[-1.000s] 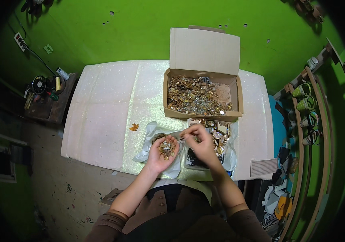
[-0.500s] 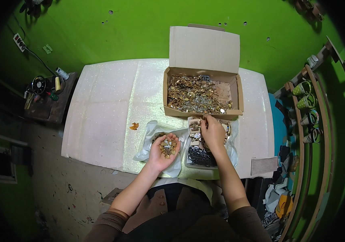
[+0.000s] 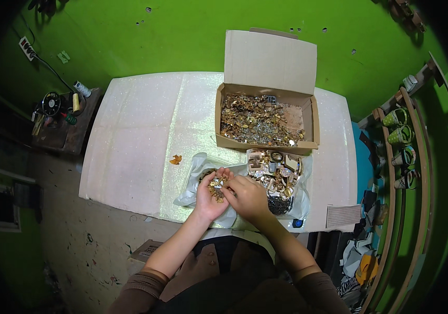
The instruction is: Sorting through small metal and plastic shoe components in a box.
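Note:
My left hand (image 3: 209, 203), palm up and cupped, holds a heap of small gold and silver metal pieces (image 3: 217, 184). Against that heap my right hand (image 3: 249, 197) is closed, its fingertips at the pieces; anything between them is too small to tell. Under my left hand lies a container lined with white plastic (image 3: 187, 197), holding more small pieces. To the right, a second plastic-lined container holds buckles and metal fittings (image 3: 274, 171) with black pieces (image 3: 280, 204) at its near end. My right hand partly hides it.
Behind the containers stands an open cardboard box (image 3: 268, 148) full of small metal parts. An orange scrap (image 3: 176, 159) lies on the pale sparkly table cover (image 3: 129, 136). A striped card (image 3: 343, 215) is at the right edge. Shoes (image 3: 401, 134) sit on a wooden rack.
My right hand has moved left from the right container to the metal pieces in my left palm. The buckles in that container now show more. My left hand stays nearly in place.

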A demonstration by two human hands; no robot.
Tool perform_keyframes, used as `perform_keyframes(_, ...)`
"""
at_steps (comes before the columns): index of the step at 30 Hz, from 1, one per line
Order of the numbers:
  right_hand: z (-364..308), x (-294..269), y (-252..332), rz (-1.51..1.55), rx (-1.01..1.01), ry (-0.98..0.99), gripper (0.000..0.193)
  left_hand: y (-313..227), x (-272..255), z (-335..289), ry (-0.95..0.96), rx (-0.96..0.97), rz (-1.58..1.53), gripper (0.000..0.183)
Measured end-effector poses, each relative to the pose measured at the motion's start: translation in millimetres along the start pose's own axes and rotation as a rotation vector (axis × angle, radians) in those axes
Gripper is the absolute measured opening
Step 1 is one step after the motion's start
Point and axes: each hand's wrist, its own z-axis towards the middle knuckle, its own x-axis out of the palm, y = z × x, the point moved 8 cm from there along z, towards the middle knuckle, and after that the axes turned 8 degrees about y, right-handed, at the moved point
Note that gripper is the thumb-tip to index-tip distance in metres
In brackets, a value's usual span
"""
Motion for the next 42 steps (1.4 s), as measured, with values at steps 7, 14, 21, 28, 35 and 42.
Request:
perform_keyframes(7, 4.5, -0.5, -0.6, -0.028, 0.082, -0.017, 0.019, -1.7, 4.1, -1.8, 0.062, 0.023, 0.026, 0.022)
perform_keyframes(14, 6.4, -0.9, -4.4, -0.035, 0.107, 0.029, 0.015, -2.2, 9.1, -4.4, 0.043, 0.033, 0.001, 0.023)
perform_keyframes(21, 2.6, 7.6, -41.2, 0.517, 0.310, 0.027, 0.016, -2.6, 8.0, -6.2, 0.075, 0.004, -0.040, 0.024)
perform_keyframes(28, -4.5, 29.3, -58.6, 1.247, 0.497, 0.179, 0.015, -2.1, 15.8, -9.8, 0.206, -0.065, -0.106, 0.025)
perform_keyframes(35, -8.4, 30.3, -62.5, 1.264, 0.480, 0.190, 0.012, -0.8, 22.4, -10.8, 0.262, -0.071, -0.160, 0.027)
perform_keyframes(42, -17.7, 31.1, -72.7, 1.379, 0.504, 0.129, 0.016, 2.7, 29.8, -9.6, 0.224, -0.078, -0.222, 0.032)
